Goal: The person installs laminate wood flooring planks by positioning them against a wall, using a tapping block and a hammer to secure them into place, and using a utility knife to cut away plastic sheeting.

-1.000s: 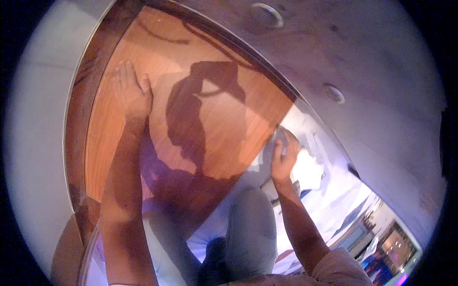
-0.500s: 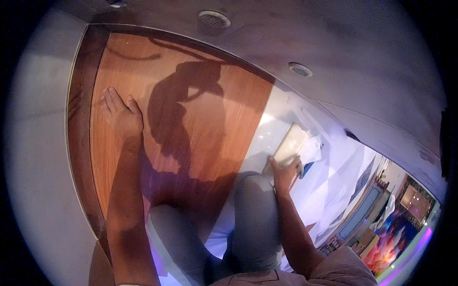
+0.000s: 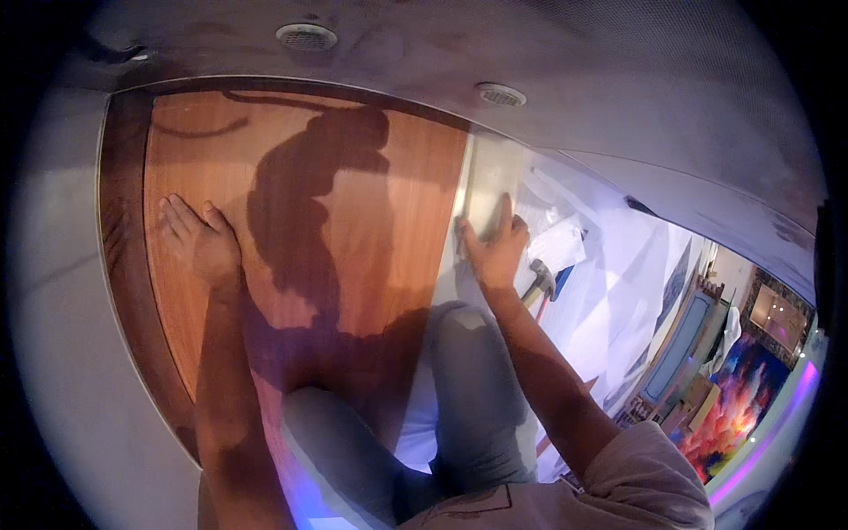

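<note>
My left hand [image 3: 205, 247] lies flat on the wood-grain panel [image 3: 415, 203], near its left edge, fingers stretched out and holding nothing. Along the panel's right edge lies a pale, flat board [image 3: 491, 168]. My right hand [image 3: 496, 254] grips this board, thumb at the side facing the panel and index finger stretched along its top. Part of the board is hidden under the hand. A hammer [image 3: 541, 281] with a dark metal head lies just right of my right wrist.
Dark brown trim [image 3: 124, 230] borders the panel on the left and far sides. A grey wall with round vents [image 3: 306, 36] rises beyond. White sheeting [image 3: 609, 283] spreads on the right, with a crumpled white piece [image 3: 556, 243] on it. A colourful painting [image 3: 738, 397] stands farther right.
My right hand has moved away from me and left with the pale board, which now sits against the panel's edge. The hammer has come into plain view. My left hand stays on the panel.
</note>
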A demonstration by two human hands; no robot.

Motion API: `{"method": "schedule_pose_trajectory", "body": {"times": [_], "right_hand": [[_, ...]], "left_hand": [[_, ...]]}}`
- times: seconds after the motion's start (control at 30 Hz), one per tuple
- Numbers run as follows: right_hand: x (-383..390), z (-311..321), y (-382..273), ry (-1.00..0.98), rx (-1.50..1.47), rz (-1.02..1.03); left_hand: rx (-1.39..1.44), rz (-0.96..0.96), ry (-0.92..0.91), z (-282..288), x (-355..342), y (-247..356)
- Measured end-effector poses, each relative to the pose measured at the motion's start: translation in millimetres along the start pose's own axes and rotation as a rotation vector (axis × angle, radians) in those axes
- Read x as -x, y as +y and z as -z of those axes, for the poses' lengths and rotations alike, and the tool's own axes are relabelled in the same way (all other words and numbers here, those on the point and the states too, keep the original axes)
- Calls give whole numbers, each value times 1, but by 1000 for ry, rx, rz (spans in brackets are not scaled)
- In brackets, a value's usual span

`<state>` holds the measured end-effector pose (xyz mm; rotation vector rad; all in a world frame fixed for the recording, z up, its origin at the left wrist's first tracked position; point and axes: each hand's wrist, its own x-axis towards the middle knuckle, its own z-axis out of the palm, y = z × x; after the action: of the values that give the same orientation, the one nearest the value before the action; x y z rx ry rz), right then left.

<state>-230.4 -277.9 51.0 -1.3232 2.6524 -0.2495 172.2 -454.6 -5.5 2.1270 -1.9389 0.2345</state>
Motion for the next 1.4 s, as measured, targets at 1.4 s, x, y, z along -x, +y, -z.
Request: {"method": "schedule_pose_trajectory", "body": {"times": [1.4], "right_hand": [[-35, 59, 96, -446, -600, -476]], "left_hand": [[791, -131, -725, 3, -75, 28]]}}
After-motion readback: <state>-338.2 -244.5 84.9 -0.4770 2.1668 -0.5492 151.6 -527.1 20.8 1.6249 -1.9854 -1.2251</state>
